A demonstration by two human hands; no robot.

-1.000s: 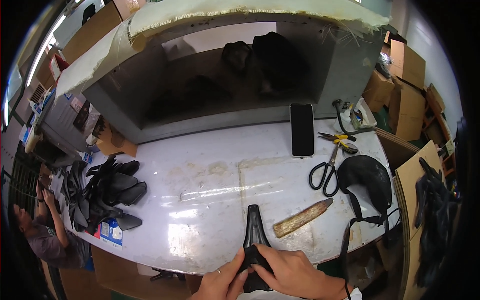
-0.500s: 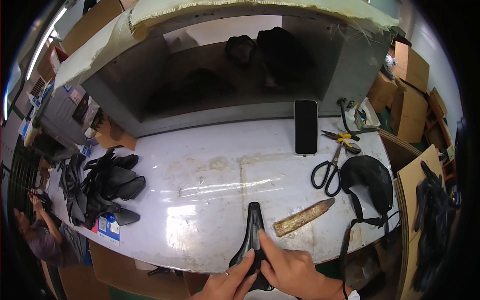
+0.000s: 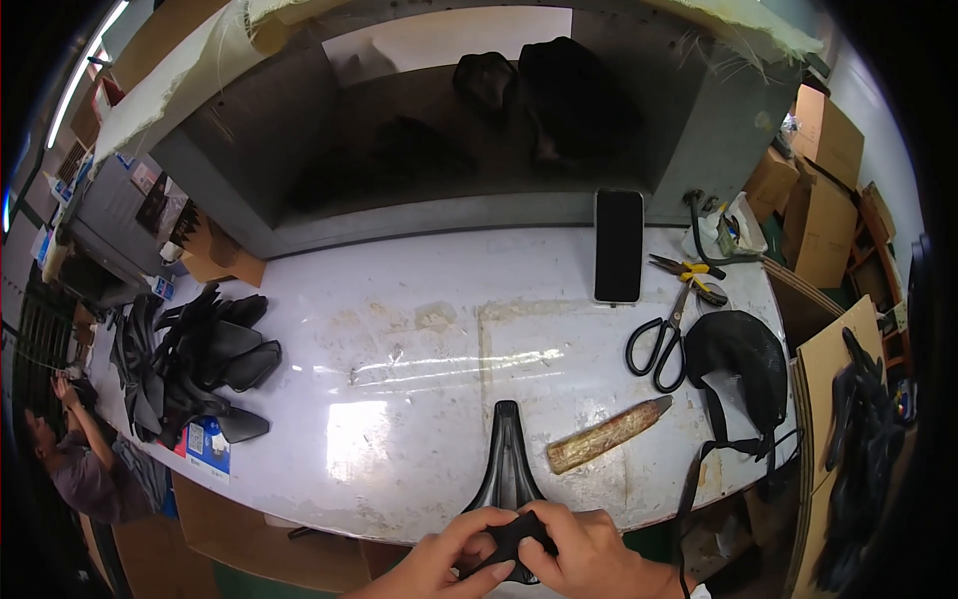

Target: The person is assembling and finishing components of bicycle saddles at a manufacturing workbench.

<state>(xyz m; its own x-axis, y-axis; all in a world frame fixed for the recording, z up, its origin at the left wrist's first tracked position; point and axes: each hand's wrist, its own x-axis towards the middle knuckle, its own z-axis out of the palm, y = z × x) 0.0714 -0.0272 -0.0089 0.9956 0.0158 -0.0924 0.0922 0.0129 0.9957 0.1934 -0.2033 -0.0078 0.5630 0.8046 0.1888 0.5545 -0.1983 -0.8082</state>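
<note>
A black bicycle saddle (image 3: 507,454) lies at the table's near edge, its narrow nose pointing away from me. Over its wide rear end, my left hand (image 3: 447,555) and my right hand (image 3: 587,551) pinch a dark, soft-looking piece of material (image 3: 511,537) between thumbs and fingers. Whether that piece is joined to the saddle I cannot tell, as my hands hide the rear. Right of the saddle lies a blade with a tape-wrapped handle (image 3: 605,437).
Black-handled scissors (image 3: 659,351), yellow-handled pliers (image 3: 689,268) and a phone (image 3: 619,246) lie at the right, near a black mesh pouch with straps (image 3: 743,364). Black cut pieces (image 3: 215,359) are heaped at the left. A grey open-fronted box (image 3: 479,210) spans the back. Another person (image 3: 95,469) is far left.
My right index finger has left the saddle's middle. Both hands have drawn back to its rear and now grip the dark piece there. The view has shifted slightly.
</note>
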